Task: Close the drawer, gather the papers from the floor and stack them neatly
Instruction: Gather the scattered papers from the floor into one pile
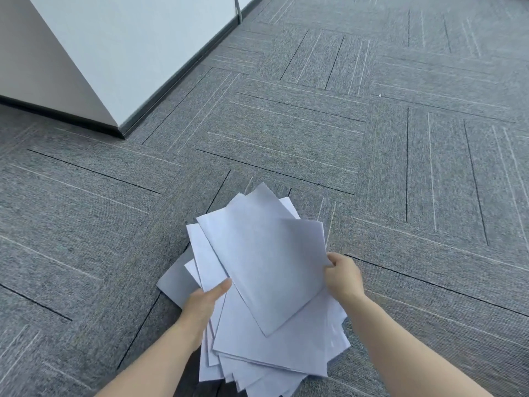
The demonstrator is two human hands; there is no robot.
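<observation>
Head view, looking down at the floor. No brand, label or legible writing on anything; every sheet face that shows is blank.

Loose bundle of plain white paper sheets (266, 270), thin and flat, rectangular, held fanned and askew above the floor, corners sticking out at many angles, edges not squared. Top sheet lies tilted, one corner pointing away from the person. Lower ends of the sheets splay out toward the bottom of the view.

Left hand (204, 303) grips the bundle at its left edge: thumb lies flat on top of the sheets, fingers hidden underneath. Right hand (343, 275) holds the right edge, fingers curled around the margin of the upper sheets. Both forearms bare, reaching in from the bottom of the frame.

One grey-shaded flat sheet (176, 285) shows just beyond the left hand, under the bundle; whether it lies on the floor or belongs to the held bundle cannot be told.

Floor is grey carpet tile (400, 167), short ribbed pile, flecked, with thin dark and pale lines running in alternating directions from tile to tile.

Upper left: smooth pale grey-white wall corner (120, 47), with a dark skirting strip (183, 73) along its base meeting the carpet.
</observation>
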